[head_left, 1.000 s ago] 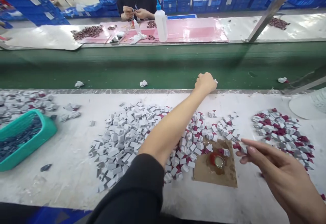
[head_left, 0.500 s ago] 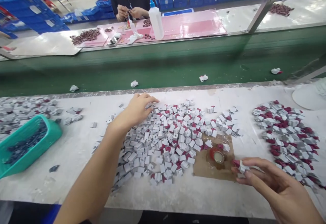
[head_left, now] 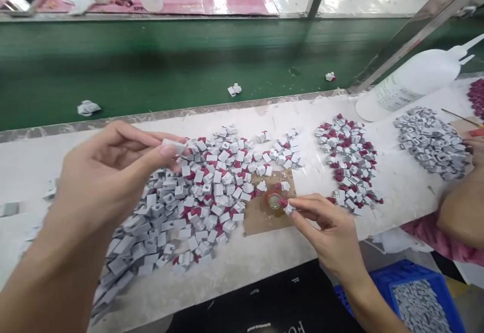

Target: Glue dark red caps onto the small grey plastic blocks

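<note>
My left hand (head_left: 108, 171) is raised over the left part of a heap of small grey-white plastic blocks (head_left: 162, 199), many joined to dark red parts. Thumb and fingers pinch one grey block (head_left: 173, 146). Lower right of the heap, my right hand (head_left: 330, 229) pinches a small white-and-dark-red piece (head_left: 288, 207), its red end pointing left at the rim of a bottle cap (head_left: 274, 200). Whether they touch I cannot tell. The cap sits on a wet piece of brown cardboard (head_left: 253, 222), with a few white-and-red pieces near it.
To the right lies a second pile of white-and-red pieces (head_left: 346, 154), then a grey pile (head_left: 433, 141) beside another person's arm (head_left: 463, 207). A white squeeze bottle (head_left: 412, 83) stands behind. A green belt (head_left: 159, 65) carries scattered pieces. Below is a blue crate (head_left: 446, 297).
My left hand has come back from the heap's far edge and now pinches a grey block. My right hand has brought its piece to the cap. The view has turned down and right.
</note>
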`<state>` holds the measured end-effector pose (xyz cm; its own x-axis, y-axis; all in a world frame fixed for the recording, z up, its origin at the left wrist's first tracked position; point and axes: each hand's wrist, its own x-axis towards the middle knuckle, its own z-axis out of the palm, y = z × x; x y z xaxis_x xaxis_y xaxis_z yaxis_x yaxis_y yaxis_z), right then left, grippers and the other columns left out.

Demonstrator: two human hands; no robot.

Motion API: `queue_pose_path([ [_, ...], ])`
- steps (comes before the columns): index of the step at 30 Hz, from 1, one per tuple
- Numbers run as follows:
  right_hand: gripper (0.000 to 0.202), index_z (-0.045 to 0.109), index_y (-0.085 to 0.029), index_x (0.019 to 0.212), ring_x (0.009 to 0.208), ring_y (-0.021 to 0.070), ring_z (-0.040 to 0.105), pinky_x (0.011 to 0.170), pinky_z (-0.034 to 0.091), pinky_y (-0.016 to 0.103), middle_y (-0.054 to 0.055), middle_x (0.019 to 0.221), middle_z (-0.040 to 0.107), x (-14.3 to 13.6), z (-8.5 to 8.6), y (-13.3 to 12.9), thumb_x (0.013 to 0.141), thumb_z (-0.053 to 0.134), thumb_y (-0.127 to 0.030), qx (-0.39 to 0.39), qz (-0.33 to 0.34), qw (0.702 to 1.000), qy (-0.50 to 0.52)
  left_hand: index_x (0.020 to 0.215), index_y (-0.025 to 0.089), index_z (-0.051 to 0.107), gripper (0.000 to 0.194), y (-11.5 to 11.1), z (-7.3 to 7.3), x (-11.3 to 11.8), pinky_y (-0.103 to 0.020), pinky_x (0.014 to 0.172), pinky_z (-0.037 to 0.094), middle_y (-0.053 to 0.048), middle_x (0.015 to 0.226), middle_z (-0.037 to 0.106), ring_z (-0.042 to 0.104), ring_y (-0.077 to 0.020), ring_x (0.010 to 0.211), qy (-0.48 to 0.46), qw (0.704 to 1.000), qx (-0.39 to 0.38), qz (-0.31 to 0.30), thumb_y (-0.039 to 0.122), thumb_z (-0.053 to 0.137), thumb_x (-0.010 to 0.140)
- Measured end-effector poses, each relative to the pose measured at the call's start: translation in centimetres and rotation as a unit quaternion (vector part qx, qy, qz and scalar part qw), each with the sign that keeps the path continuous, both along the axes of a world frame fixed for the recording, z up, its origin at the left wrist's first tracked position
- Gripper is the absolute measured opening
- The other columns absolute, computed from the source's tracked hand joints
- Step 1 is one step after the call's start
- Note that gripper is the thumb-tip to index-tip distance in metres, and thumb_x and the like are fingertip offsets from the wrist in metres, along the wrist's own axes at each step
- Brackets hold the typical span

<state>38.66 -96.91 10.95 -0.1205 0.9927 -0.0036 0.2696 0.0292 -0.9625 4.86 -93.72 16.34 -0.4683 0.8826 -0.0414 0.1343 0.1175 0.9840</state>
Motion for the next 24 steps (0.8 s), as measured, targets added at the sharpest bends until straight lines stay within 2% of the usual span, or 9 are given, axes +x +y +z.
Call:
queue_pose_path([
  [1, 0.020, 0.096, -0.033, 0.112, 0.095, 0.0231, 0.088, 0.079, 0.077, 0.031, 0.006, 0.105, 0.090, 0.0, -0.1, -0.1, 0.100, 0.086, -0.020, 0.009, 0.006, 1.000, -0.010, 0.085, 0.026, 0.081, 0.024, -0.6, -0.2, 1.1, -0.036, 0.066, 0.058, -0.001, 0.095, 0.086, 0.067, -0.0177, 0.072, -0.028, 1.000, 0.011, 0.004, 0.031, 0.105, 0.085],
  [3, 0.021, 0.096, -0.033, 0.111, 0.095, 0.0234, 0.088, 0.078, 0.076, 0.032, 0.006, 0.105, 0.090, -0.1, -0.1, -0.3, 0.101, 0.084, -0.018, 0.024, 0.013, 0.999, -0.025, 0.089, 0.029, 0.087, 0.014, -1.7, -0.9, 3.0, -0.031, 0.055, 0.051, -0.002, 0.086, 0.081, 0.062, -0.0151, 0.066, -0.055, 0.998, -0.019, -0.013, 0.033, 0.100, 0.090],
  [5, 0.023, 0.095, -0.032, 0.111, 0.094, 0.0233, 0.088, 0.078, 0.075, 0.032, 0.005, 0.105, 0.091, -0.1, -0.2, -0.3, 0.101, 0.083, -0.016, 0.036, 0.019, 0.999, -0.034, 0.087, 0.031, 0.088, 0.014, -2.6, -1.6, 4.4, -0.027, 0.051, 0.048, -0.002, 0.079, 0.075, 0.058, -0.0135, 0.062, -0.098, 0.992, -0.072, -0.037, 0.039, 0.100, 0.091],
  [8, 0.025, 0.094, -0.032, 0.112, 0.095, 0.0231, 0.088, 0.081, 0.075, 0.034, 0.005, 0.106, 0.090, -0.2, -0.3, -0.4, 0.102, 0.082, -0.013, 0.050, 0.027, 0.998, -0.040, 0.087, 0.031, 0.091, 0.017, -3.7, -2.4, 5.8, -0.024, 0.050, 0.051, -0.003, 0.078, 0.071, 0.055, -0.0117, 0.059, -0.170, 0.976, -0.113, -0.074, 0.043, 0.103, 0.087],
  [12, 0.027, 0.094, -0.030, 0.114, 0.097, 0.0222, 0.088, 0.086, 0.075, 0.035, 0.005, 0.107, 0.090, -0.3, -0.3, -0.5, 0.103, 0.080, -0.010, 0.064, 0.032, 0.997, -0.043, 0.097, 0.032, 0.093, 0.023, -4.7, -2.8, 7.0, -0.020, 0.056, 0.059, -0.001, 0.078, 0.071, 0.064, -0.0120, 0.062, -0.228, 0.958, -0.138, -0.104, 0.044, 0.107, 0.083],
  [17, 0.029, 0.095, -0.033, 0.115, 0.096, 0.0190, 0.086, 0.082, 0.072, 0.030, 0.002, 0.106, 0.090, -0.1, -0.1, -0.5, 0.102, 0.082, -0.011, 0.044, 0.013, 0.999, -0.010, 0.112, 0.034, 0.095, 0.025, -5.4, -3.5, 8.2, -0.019, 0.066, 0.064, 0.000, 0.077, 0.074, 0.073, -0.0139, 0.071, -0.200, 0.962, -0.137, -0.129, 0.043, 0.103, 0.090],
  [20, 0.030, 0.095, -0.037, 0.117, 0.099, 0.0179, 0.085, 0.086, 0.071, 0.029, 0.001, 0.106, 0.088, 0.1, 0.2, -0.1, 0.101, 0.085, -0.013, -0.018, 0.013, 0.997, 0.074, 0.118, 0.034, 0.094, 0.021, -5.2, -4.1, 9.5, -0.020, 0.075, 0.067, -0.001, 0.085, 0.080, 0.077, -0.0151, 0.079, -0.196, 0.958, -0.131, -0.162, 0.040, 0.097, 0.098],
  [24, 0.022, 0.095, -0.040, 0.116, 0.105, 0.0193, 0.086, 0.095, 0.072, 0.033, 0.000, 0.111, 0.089, 0.1, 0.6, 1.1, 0.104, 0.088, -0.023, -0.111, 0.027, 0.968, 0.222, 0.117, 0.032, 0.091, 0.014, -4.3, -4.2, 11.7, -0.022, 0.080, 0.070, -0.001, 0.102, 0.086, 0.079, -0.0144, 0.083, -0.221, 0.952, -0.082, -0.196, 0.036, 0.092, 0.104],
])
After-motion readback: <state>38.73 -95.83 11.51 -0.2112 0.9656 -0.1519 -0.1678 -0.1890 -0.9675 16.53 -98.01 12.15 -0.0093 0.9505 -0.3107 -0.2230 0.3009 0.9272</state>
